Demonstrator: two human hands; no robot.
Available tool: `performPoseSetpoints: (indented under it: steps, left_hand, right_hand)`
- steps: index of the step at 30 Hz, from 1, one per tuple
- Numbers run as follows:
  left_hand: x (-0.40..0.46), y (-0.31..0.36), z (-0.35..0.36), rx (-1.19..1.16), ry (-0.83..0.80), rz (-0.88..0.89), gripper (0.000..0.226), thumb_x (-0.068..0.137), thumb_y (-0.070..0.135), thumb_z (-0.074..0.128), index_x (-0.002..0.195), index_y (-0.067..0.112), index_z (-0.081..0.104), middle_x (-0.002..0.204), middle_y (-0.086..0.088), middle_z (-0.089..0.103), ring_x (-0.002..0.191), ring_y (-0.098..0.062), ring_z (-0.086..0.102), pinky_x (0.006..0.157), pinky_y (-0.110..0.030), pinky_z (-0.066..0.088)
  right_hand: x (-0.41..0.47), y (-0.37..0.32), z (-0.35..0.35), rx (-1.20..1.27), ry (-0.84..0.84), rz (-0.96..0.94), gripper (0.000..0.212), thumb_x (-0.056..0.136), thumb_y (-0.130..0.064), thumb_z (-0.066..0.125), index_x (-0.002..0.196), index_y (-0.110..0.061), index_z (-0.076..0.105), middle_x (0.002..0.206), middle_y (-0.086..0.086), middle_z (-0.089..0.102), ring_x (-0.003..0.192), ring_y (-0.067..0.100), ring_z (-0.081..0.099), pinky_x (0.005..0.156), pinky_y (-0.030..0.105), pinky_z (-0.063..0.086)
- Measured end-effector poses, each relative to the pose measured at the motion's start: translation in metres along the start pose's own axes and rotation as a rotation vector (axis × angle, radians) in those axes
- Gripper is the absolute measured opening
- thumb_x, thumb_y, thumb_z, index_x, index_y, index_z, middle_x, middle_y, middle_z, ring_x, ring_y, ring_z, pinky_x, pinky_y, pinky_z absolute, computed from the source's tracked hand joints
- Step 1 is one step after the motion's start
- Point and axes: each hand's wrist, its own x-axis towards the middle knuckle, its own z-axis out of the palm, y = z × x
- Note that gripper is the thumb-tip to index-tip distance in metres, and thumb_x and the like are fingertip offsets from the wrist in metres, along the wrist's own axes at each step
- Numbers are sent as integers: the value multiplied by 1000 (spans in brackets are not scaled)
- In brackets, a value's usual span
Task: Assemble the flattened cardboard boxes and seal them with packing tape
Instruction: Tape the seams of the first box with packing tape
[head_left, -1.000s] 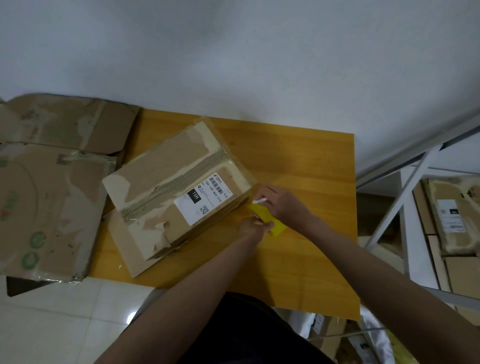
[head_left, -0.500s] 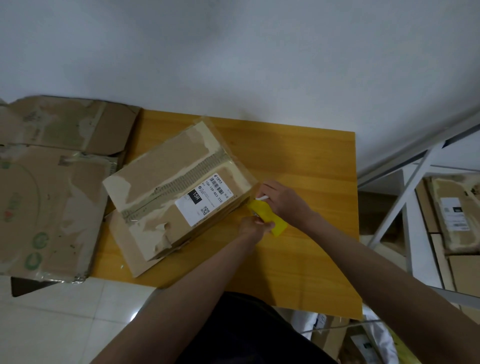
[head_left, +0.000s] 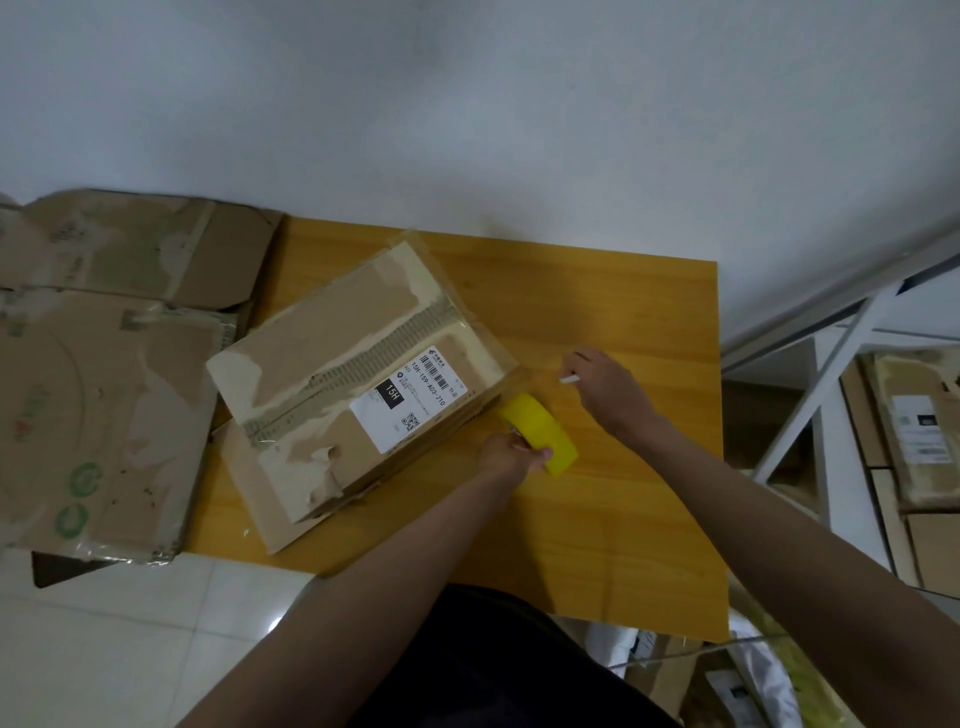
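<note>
Cardboard box (head_left: 358, 384) sits assembled on wooden table (head_left: 623, 499), left-centre of tabletop, turned at an angle to table edges. Top face patched w/ torn paper and old tape strip along the seam; white shipping label (head_left: 410, 399) w/ barcode and black "15H" block near its right end. Loose flap sticks out under the box's near-left corner.

Yellow tape roll (head_left: 540, 434) just beside box's right corner, touching or nearly touching it; can't tell which. Left hand (head_left: 511, 454) grips roll from the near side, fingers curled round its lower end. Right hand (head_left: 608, 387) apart from roll, over bare tabletop to the right of box, fingers curled, pinching a small white piece (head_left: 569, 379) at fingertips; can't tell what it is, poss. tape end. Clear tape between roll and right hand not visible enough to confirm.

Flattened boxes (head_left: 104, 395) lie left of table, overlapping its left edge, worn, w/ green printed marks. White wall behind table. White metal shelf frame (head_left: 810, 395) to the right, w/ more labelled boxes (head_left: 919, 436) stacked in it. Pale tiled floor (head_left: 130, 634) at bottom left.
</note>
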Motion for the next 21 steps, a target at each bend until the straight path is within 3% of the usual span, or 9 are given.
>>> performPoseSetpoints:
  steps: [2, 4, 6, 8, 12, 14, 16, 19, 21]
  left_hand:
    - [0, -1, 1, -31, 7, -19, 25, 89, 16, 74, 68, 11, 59, 96, -17, 72, 92, -23, 63, 81, -32, 47]
    - [-1, -2, 1, -62, 10, -25, 28, 88, 15, 75, 67, 16, 56, 82, -8, 68, 92, -24, 64, 80, -30, 46]
    - [-1, -2, -1, -66, 8, -24, 27, 86, 19, 77, 68, 15, 57, 90, -13, 72, 98, -29, 68, 87, -36, 50]
    - [-2, -3, -2, -55, 1, -19, 27, 85, 22, 78, 70, 15, 58, 101, -19, 73, 102, -31, 68, 92, -40, 51]
    - [-2, -4, -6, -36, 1, 9, 27, 84, 24, 79, 77, 11, 57, 90, -13, 68, 87, -25, 64, 79, -34, 48]
    - [-4, -4, -7, -4, -9, 33, 26, 83, 24, 80, 77, 10, 59, 88, -14, 67, 84, -23, 63, 79, -37, 50]
    - [-6, -1, -9, 56, 1, 62, 27, 79, 29, 82, 73, 10, 63, 90, -20, 71, 81, -23, 63, 85, -44, 53]
    - [-20, 12, -11, 178, -36, 84, 26, 80, 29, 80, 68, 16, 61, 91, -19, 71, 85, -20, 65, 75, -40, 53]
    - [-34, 23, -18, 483, -71, 170, 27, 89, 30, 73, 70, 17, 58, 86, -11, 67, 87, -19, 64, 62, -28, 41]
  right_hand:
    - [-5, 15, 6, 65, -100, 174, 26, 104, -13, 42, 89, -8, 63, 88, 7, 57, 79, 33, 56, 56, 33, 29]
    - [-14, 25, 15, 101, -219, 320, 19, 98, -6, 49, 100, -6, 68, 90, 13, 65, 82, 34, 62, 60, 31, 32]
    - [-26, 28, 23, 122, -305, 405, 21, 92, 2, 56, 108, -4, 67, 96, 18, 69, 76, 28, 58, 61, 30, 35]
    - [-36, 30, 29, 163, -356, 435, 19, 89, 5, 57, 101, -4, 68, 97, 18, 70, 76, 27, 59, 60, 34, 40]
    - [-45, 32, 33, 227, -346, 457, 25, 90, 5, 53, 93, -7, 74, 102, 17, 72, 92, 33, 67, 71, 36, 48]
    - [-42, 18, 26, 324, -192, 445, 18, 95, -5, 58, 95, -2, 75, 104, 16, 73, 95, 29, 66, 78, 35, 48]
    - [-35, -5, 15, 496, -108, 478, 27, 97, -27, 62, 95, -3, 73, 96, 14, 73, 86, 25, 65, 79, 41, 50]
    - [-25, -32, 1, 785, -321, 581, 39, 85, -51, 72, 111, -22, 65, 97, 10, 71, 85, 20, 65, 73, 39, 50]
    - [-23, -36, 0, 801, -412, 583, 46, 84, -42, 77, 121, -25, 57, 100, 8, 70, 85, 17, 63, 71, 32, 47]
